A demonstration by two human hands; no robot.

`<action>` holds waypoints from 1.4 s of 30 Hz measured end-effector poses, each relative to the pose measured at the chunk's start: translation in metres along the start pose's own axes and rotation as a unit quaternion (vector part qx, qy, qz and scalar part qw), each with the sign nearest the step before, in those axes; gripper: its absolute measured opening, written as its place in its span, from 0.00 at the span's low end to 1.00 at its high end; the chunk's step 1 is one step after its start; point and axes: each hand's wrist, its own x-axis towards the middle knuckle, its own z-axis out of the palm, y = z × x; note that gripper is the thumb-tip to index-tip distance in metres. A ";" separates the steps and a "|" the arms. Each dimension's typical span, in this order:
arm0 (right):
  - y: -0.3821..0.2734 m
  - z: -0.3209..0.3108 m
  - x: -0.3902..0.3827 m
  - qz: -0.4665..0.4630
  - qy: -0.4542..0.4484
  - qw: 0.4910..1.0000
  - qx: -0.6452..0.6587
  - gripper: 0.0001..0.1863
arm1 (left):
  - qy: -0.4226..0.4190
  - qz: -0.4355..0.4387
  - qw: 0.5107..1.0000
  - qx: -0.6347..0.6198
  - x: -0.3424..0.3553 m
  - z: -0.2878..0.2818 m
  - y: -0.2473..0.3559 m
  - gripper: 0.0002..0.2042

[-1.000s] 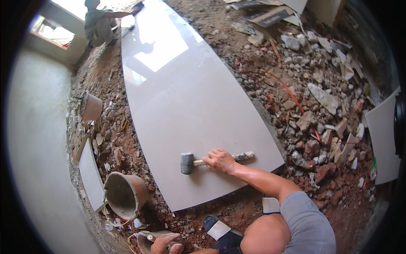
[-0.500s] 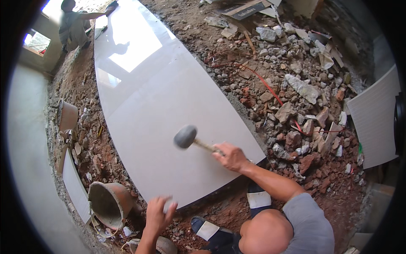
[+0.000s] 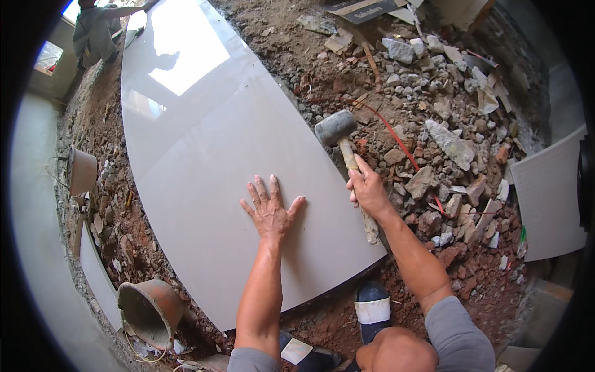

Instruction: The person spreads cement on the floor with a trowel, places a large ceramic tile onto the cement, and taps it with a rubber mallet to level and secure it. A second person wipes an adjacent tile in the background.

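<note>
A large glossy pale tile [image 3: 211,248] stretches away from my feet, with bright window light mirrored on its far part. My left hand [image 3: 269,211] lies on its near part, palm down with the fingers spread. In my right hand [image 3: 370,191] is a rubber mallet [image 3: 336,128], gripped around its worn wooden handle. The mallet's dark grey head is raised over the tile's right edge, and the handle end points toward me. My fingers are wrapped round the handle near its middle.
Broken concrete and brick rubble [image 3: 449,146] lies along the right, with a red cable [image 3: 396,137] across it. An orange bucket [image 3: 152,310] lies tipped at the near left; another bucket [image 3: 82,172] stands farther up. Another person [image 3: 96,37] crouches at the far left. A tile piece [image 3: 551,192] leans at right.
My left hand has come forward from near the tile's front edge and now lies flat on it. The mallet has swung from above the tile's middle to the right edge, its head now pointing away.
</note>
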 end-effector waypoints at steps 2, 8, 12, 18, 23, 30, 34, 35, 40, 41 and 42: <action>-0.001 0.001 0.007 -0.002 -0.004 1.000 0.014 0.29 | -0.001 -0.003 1.000 0.003 0.001 0.000 -0.001 0.47; -0.004 0.007 0.019 -0.015 0.029 0.999 0.026 0.28 | 0.001 -0.005 1.000 0.012 0.001 0.002 -0.003 0.47; -0.003 0.013 0.020 0.011 0.019 0.999 0.032 0.27 | 0.008 -0.004 1.000 0.016 0.001 0.002 -0.003 0.47; -0.001 0.012 0.022 -0.007 0.052 0.998 0.044 0.24 | 0.009 -0.002 1.000 0.007 0.001 0.003 -0.004 0.47; -0.001 0.014 0.023 0.006 0.009 0.999 0.050 0.26 | 0.014 0.000 1.000 0.011 0.001 0.003 -0.004 0.47; -0.006 0.011 0.024 -0.028 0.006 0.997 0.073 0.26 | 0.009 -0.003 1.000 0.016 0.002 0.003 -0.005 0.46; -0.008 0.009 0.023 -0.005 0.035 0.997 0.065 0.25 | 0.009 -0.003 1.000 0.016 0.002 0.004 -0.005 0.46; -0.009 0.010 0.023 -0.005 0.039 0.997 0.064 0.25 | 0.006 -0.003 1.000 0.011 0.002 0.004 -0.006 0.46; -0.010 0.007 0.024 0.021 0.012 0.997 0.073 0.23 | 0.013 0.000 1.000 0.016 0.002 0.004 -0.006 0.46; -0.011 0.005 0.024 0.026 -0.004 0.997 0.079 0.23 | 0.011 -0.001 1.000 0.010 0.002 0.004 -0.005 0.46; -0.011 0.003 0.025 0.023 -0.010 0.996 0.084 0.23 | 0.009 -0.002 1.000 0.009 0.002 0.004 -0.005 0.46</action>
